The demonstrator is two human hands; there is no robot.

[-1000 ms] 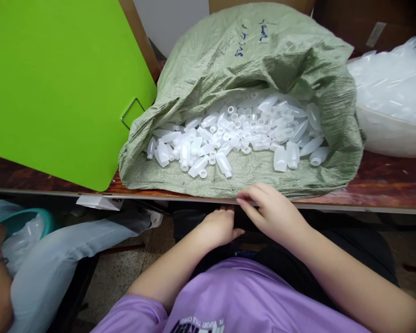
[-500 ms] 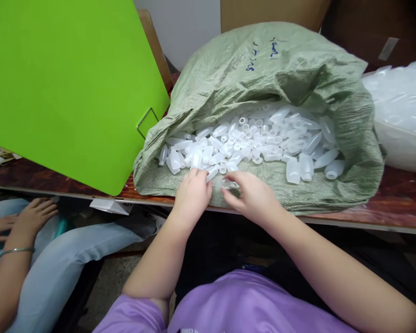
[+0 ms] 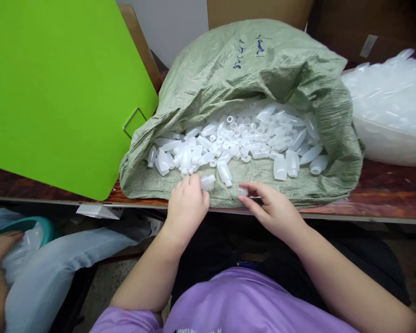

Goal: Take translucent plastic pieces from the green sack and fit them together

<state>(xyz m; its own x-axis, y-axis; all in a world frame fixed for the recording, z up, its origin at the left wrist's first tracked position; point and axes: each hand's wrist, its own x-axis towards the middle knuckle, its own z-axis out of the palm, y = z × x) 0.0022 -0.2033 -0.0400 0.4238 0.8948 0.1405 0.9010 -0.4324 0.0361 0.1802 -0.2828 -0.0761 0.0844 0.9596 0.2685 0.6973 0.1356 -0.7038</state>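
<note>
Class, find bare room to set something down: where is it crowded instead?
Bare table lies right of the sack, in front of the white container. A bare patch of sack lies beyond the right hand, between bottles. Crowded: deeper inside, heaped with bottles.

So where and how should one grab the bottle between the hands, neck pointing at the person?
Probably by the neck, pinched from the near side: the bottle lies with that narrow end nearest, clear of the pile, its wider end at the pile's edge.
</note>
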